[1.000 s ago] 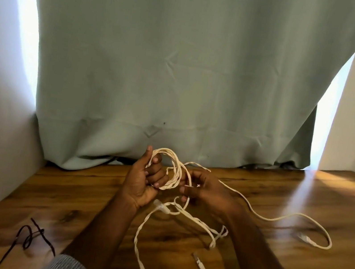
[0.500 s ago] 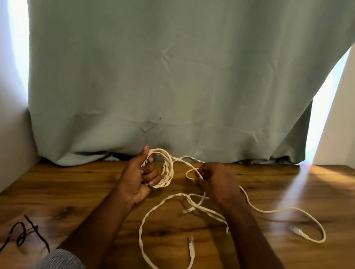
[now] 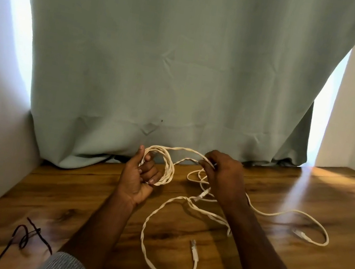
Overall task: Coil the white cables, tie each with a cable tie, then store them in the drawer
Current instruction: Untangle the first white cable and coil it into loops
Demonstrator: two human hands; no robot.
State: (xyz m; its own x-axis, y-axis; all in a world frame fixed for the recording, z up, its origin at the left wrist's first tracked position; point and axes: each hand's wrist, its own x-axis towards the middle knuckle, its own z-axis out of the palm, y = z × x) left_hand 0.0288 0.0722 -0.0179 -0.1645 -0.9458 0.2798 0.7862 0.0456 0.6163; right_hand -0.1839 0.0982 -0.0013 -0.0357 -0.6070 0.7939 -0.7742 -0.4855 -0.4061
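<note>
Head camera view, looking down at my two bare hands above a glossy brown wooden floor point(image 3: 292, 259). My left hand point(image 3: 138, 179) is palm up, fingers curled through a small coil of white twisted cable point(image 3: 167, 168), gripping several loops. My right hand point(image 3: 223, 177) is just beside it, fingertips pinching the strand that arches over from the coil. Most of the cable is uncoiled: it trails loosely across the floor below and right of my hands, with a clear plug point(image 3: 194, 251) lying near the middle and another plug point(image 3: 300, 234) well off to the right.

To coil well, I judge I should feed each new loop at the same width as the ones held, letting the slack slide through my right fingers so it does not kink or knot.

No drawer or other container is in view. A thin black cord point(image 3: 24, 238) lies at lower left. A pale green curtain point(image 3: 183, 65) hangs behind.
</note>
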